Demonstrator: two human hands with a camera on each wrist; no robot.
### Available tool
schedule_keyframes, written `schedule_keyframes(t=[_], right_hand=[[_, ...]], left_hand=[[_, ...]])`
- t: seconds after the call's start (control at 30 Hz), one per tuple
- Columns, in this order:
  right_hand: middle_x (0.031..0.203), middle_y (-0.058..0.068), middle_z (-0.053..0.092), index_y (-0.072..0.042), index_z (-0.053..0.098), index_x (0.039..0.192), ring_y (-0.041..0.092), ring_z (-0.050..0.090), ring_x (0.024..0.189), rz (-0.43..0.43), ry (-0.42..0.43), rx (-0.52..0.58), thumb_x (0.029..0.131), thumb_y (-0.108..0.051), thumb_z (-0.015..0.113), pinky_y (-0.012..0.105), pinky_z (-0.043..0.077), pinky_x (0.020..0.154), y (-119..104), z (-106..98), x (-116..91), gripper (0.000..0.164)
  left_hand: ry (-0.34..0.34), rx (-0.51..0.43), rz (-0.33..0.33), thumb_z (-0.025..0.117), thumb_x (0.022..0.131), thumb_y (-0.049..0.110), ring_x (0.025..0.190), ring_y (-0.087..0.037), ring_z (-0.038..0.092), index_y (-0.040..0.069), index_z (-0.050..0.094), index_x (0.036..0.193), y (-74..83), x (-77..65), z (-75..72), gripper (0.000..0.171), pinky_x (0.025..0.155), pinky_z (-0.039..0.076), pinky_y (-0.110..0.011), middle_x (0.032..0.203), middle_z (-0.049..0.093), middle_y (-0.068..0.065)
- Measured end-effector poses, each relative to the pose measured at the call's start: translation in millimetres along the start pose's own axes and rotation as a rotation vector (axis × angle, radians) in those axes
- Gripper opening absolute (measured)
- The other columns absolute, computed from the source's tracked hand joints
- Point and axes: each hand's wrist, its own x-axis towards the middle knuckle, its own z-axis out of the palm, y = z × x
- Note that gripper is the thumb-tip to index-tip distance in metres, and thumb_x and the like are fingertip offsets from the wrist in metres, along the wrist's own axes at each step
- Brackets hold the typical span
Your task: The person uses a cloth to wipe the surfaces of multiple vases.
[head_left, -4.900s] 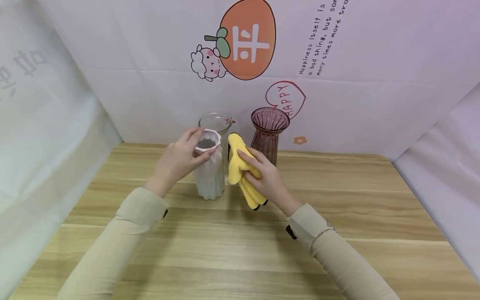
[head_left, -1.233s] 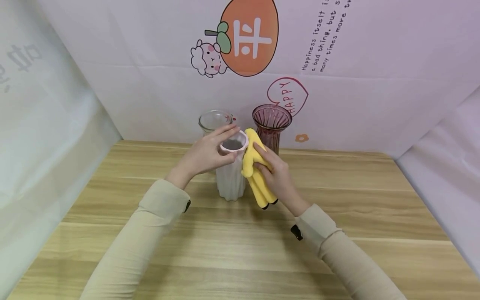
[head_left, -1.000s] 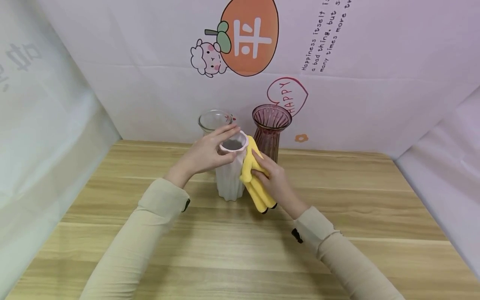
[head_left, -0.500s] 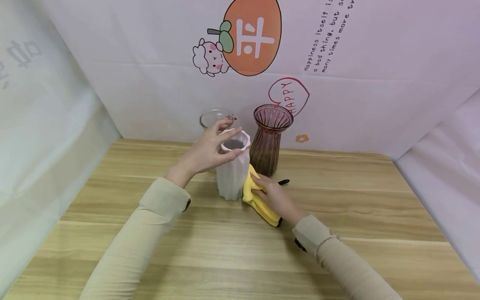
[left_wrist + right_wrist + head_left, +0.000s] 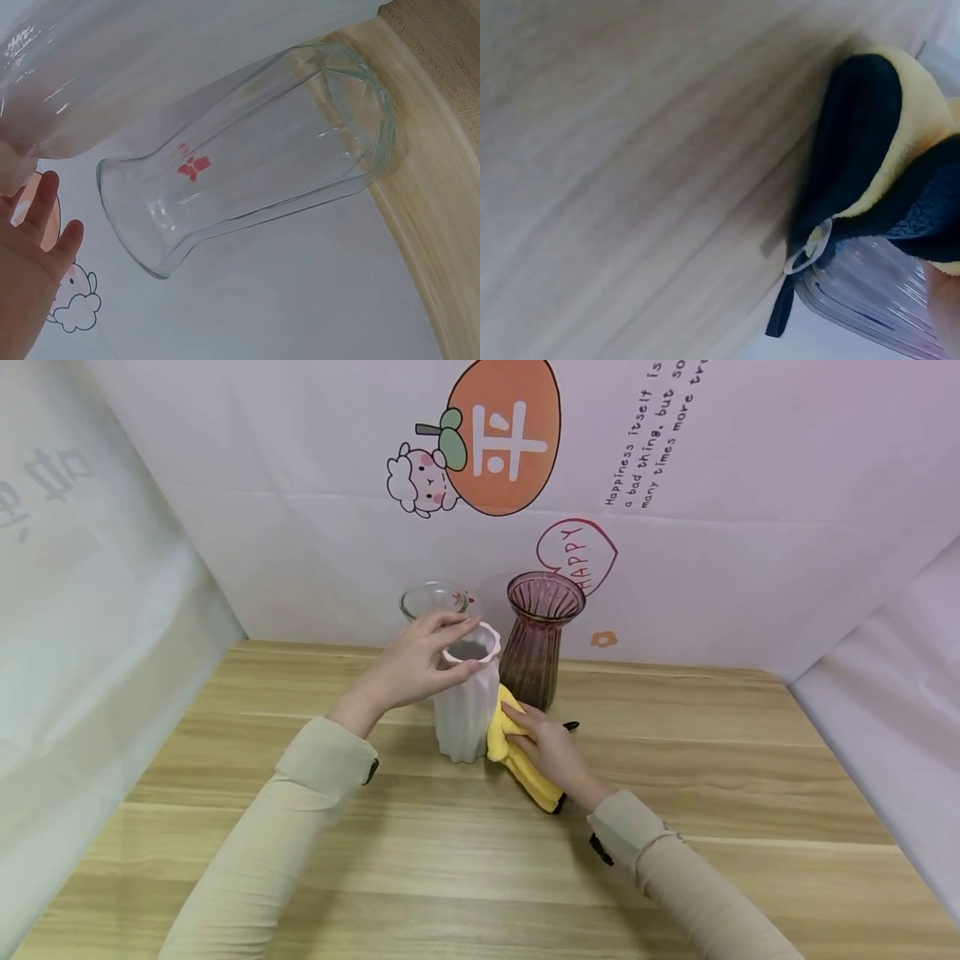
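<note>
A white fluted vase [image 5: 461, 722] stands upright on the wooden table. My left hand [image 5: 405, 664] grips its scalloped rim, thumb on the near side and fingers across the far side. My right hand [image 5: 555, 750] holds a folded yellow cloth [image 5: 531, 781] against the vase's lower right side. In the right wrist view the cloth [image 5: 922, 97] shows dark edging, a bluish inner face and a black hanging loop [image 5: 781, 307]. Behind the white vase is a clear glass vase [image 5: 277, 142], mostly hidden in the head view. The fingers of my right hand are partly covered by the cloth.
A purple ribbed glass vase [image 5: 532, 664] stands just behind the cloth, close to my right hand. A white printed curtain [image 5: 697, 585] hangs along the table's back edge, with more white fabric at both sides. The wooden table [image 5: 420, 877] stretches toward me.
The white vase and my left hand have shifted right since the oldest frame. My right hand has brought the cloth from rim height down the vase's right side; little differs over the last half second.
</note>
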Motion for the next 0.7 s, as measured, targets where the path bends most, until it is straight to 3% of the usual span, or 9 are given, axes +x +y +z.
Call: schedule_keyframes(t=[0.2,0.37,0.47,0.7], right_hand=[[0.134,0.031,0.051,0.0,0.053,0.134,0.042,0.057,0.117,-0.116,0.137,0.082,0.085,0.0,0.065,0.046,0.054,0.089,-4.7,-7.0,5.7,0.051],[0.133,0.03,0.053,0.004,0.055,0.13,0.041,0.057,0.118,-0.181,0.31,0.176,0.084,0.004,0.065,0.046,0.051,0.095,-17.8,-17.1,18.3,0.048],[0.133,0.03,0.053,0.003,0.055,0.13,0.042,0.056,0.119,-0.193,0.369,0.205,0.084,0.004,0.064,0.047,0.05,0.097,-26.3,-24.8,25.0,0.047],[0.138,0.025,0.051,-0.003,0.053,0.135,0.038,0.058,0.119,-0.12,0.279,0.228,0.087,0.004,0.062,0.047,0.053,0.093,-27.4,-28.3,27.2,0.049]], left_hand=[[-0.033,0.03,0.002,0.05,0.091,0.043,0.141,-0.027,0.034,0.017,0.04,0.146,2.6,0.0,-3.7,0.062,0.12,0.017,-0.051,0.152,0.039,-0.006],[-0.074,0.029,0.012,0.04,0.091,0.04,0.144,-0.026,0.03,0.015,0.038,0.147,1.5,0.6,-4.7,0.062,0.121,0.009,-0.052,0.156,0.033,-0.004],[-0.082,0.012,0.016,0.036,0.09,0.037,0.145,-0.026,0.03,0.016,0.037,0.148,0.2,1.2,-3.5,0.062,0.121,0.008,-0.055,0.157,0.031,-0.003],[-0.083,-0.011,0.008,0.045,0.09,0.044,0.146,-0.028,0.025,0.018,0.034,0.149,-2.0,1.8,-1.9,0.066,0.12,0.01,-0.056,0.159,0.026,-0.004]])
